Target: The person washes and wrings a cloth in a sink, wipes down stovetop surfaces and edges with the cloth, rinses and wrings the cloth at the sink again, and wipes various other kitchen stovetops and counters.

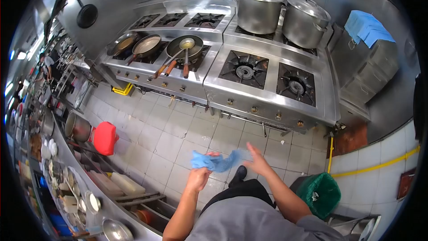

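A crumpled blue cloth [214, 161] hangs in front of my body, over the tiled floor. My left hand [199, 178] is closed on its left end, and the cloth's right end is blurred by motion. Just to the right of that end, my right hand [257, 160] has its fingers spread and holds nothing. Beyond both hands stands the steel stove [214, 78], with two bare front burners on its right half. Three pans, one of them the dark pan [196, 52] with a ladle in it, rest on its left half.
Two lidded pots [260, 13] stand at the back right, near blue cloths [369, 27] on a steel cabinet. A green-lined bin [320, 194] is at my right. On the left are a red stool [105, 138] and a counter with bowls [92, 201]. A person [46, 64] stands far left.
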A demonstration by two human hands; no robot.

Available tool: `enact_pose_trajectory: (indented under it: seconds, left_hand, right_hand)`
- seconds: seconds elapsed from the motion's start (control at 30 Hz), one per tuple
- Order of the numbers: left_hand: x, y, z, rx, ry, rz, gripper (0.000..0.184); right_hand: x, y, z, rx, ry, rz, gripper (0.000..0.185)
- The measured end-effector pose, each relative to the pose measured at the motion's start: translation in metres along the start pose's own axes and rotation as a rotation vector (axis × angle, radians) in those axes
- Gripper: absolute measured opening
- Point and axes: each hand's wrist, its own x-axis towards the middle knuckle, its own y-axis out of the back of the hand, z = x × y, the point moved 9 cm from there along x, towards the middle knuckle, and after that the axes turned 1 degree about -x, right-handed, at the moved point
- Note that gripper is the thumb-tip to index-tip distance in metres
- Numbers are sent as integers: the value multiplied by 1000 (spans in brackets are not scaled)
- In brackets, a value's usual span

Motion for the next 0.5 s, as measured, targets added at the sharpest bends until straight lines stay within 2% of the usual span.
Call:
enact_pose_trajectory:
  seconds: [0.07,0.1,0.13,0.17,0.2,0.27,0.33,0.37,0.4,0.43,0.47,0.5]
  left_hand:
    - [25,-21,-4,130,50,-1,56]
    - [35,-28,-8,255,81,-2,50]
    - [45,-9,-21,394,163,87,28]
    - [55,-10,-21,399,175,87,28]
    - [66,-9,-11,418,116,150,23]
    - [82,3,-1,442,53,219,25]
    - [88,35,23,836,-136,417,35]
    - [90,46,23,841,-131,419,35]
    - [85,57,27,804,-110,533,35]
    - [81,67,30,764,-89,645,36]
    - [79,71,27,667,-32,651,32]
    - [82,71,25,664,-34,644,32]
  right_hand:
    - [10,-15,-41,331,37,-198,84]
    - [19,-22,-41,338,22,-192,84]
    - [28,-40,-38,445,-25,-281,65]
    - [33,-54,-37,553,-68,-372,46]
    - [41,-50,-39,560,-73,-374,46]
    - [59,-49,-39,268,-85,-499,25]
    - [77,-37,-42,276,6,-458,28]
    - [83,-31,-47,279,88,-415,33]
    - [87,-27,-47,285,83,-418,33]
    - [90,-20,-48,450,39,-408,32]
    - [94,-14,-47,611,-4,-392,31]
    - [96,-13,-46,606,-5,-386,31]
